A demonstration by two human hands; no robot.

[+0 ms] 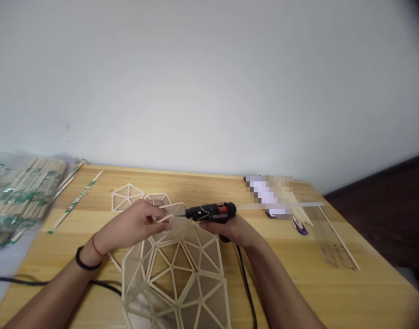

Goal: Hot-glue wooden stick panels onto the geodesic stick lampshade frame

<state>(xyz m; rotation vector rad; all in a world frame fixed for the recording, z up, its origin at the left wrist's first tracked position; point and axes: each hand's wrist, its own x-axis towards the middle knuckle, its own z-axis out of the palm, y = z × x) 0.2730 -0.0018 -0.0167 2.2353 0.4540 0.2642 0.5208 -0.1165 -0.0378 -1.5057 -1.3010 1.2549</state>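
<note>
My right hand (235, 230) is wrapped round a black glue gun (209, 212), its nozzle pointing left. A long translucent glue stick (281, 205) runs out of the gun's back end. Between the thumb and fingers of my left hand (144, 221) is a wooden stick frame (175, 208), partly hidden by the fingers. The nozzle tip is at this frame, close to my left fingertips; whether it touches cannot be made out. Just below both hands stands a dome (177, 274) of joined sticks in triangles, with sheet-like panels behind many of them.
A flat pentagon of sticks (128, 198) lies behind my left hand. Wrapped chopsticks (34, 187) fill a plastic bag at left, with a loose one (77, 201) nearby. Loose sticks (300, 212), a purple-handled tool (301, 227) and a clear ruler (332, 246) lie right. A black cord (246, 288) trails down.
</note>
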